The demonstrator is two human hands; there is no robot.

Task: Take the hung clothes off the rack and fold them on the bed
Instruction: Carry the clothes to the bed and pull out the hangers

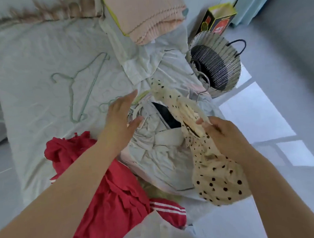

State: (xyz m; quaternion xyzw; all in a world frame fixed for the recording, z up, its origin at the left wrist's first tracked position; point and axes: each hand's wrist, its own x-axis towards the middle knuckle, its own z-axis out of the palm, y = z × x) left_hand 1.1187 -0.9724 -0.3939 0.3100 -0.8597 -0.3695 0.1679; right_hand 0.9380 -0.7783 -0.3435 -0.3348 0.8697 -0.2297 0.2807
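Clothes (155, 156) lie heaped near the right edge of the bed (28, 72). Right hand (226, 135) grips a dotted cream garment (218, 181) on the heap; left hand (119, 119), fingers straight and spread, hovers above it, beside a red garment (111, 192).

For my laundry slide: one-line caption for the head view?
Right-hand grip pinches a cream polka-dot garment over the clothes pile on the bed; left-hand grip open, green hanger nearby.
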